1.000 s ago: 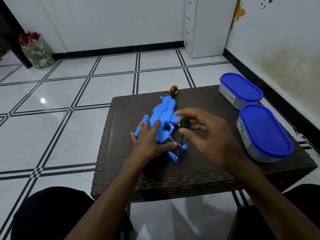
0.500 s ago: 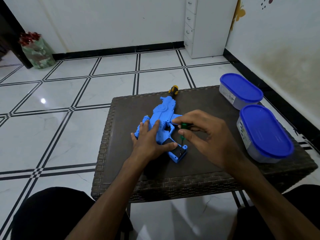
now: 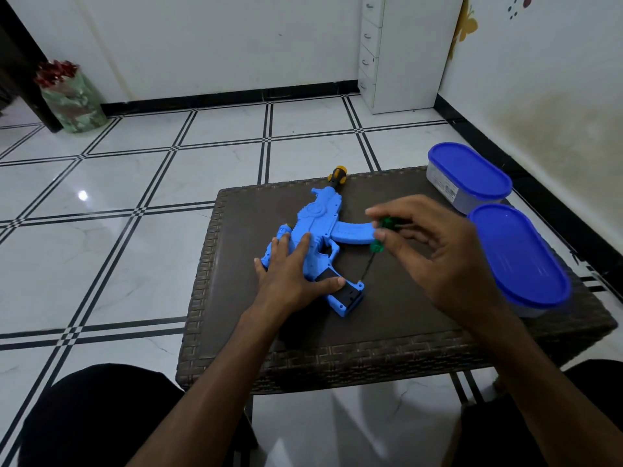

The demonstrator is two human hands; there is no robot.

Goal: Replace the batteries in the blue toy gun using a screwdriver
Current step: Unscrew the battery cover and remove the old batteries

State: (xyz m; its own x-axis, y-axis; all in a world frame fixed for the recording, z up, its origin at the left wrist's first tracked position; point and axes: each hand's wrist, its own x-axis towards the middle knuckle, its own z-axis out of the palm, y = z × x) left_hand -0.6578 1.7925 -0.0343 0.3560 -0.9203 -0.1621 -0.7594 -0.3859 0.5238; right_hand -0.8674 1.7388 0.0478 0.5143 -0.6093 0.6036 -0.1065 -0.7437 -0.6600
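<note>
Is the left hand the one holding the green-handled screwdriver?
No: the left hand lies flat on the blue toy gun, while the right hand pinches the green-handled screwdriver.

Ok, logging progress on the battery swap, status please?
Left hand flat, pressing blue toy gun to the table. Right hand pinches green screwdriver, tip at grip's edge. Nothing obstructing.

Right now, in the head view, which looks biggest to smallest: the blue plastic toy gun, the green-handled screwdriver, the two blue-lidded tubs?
1. Nearer blue-lidded tub, though nearness flatters it
2. Blue plastic toy gun
3. Farther blue-lidded tub
4. Green-handled screwdriver
</note>
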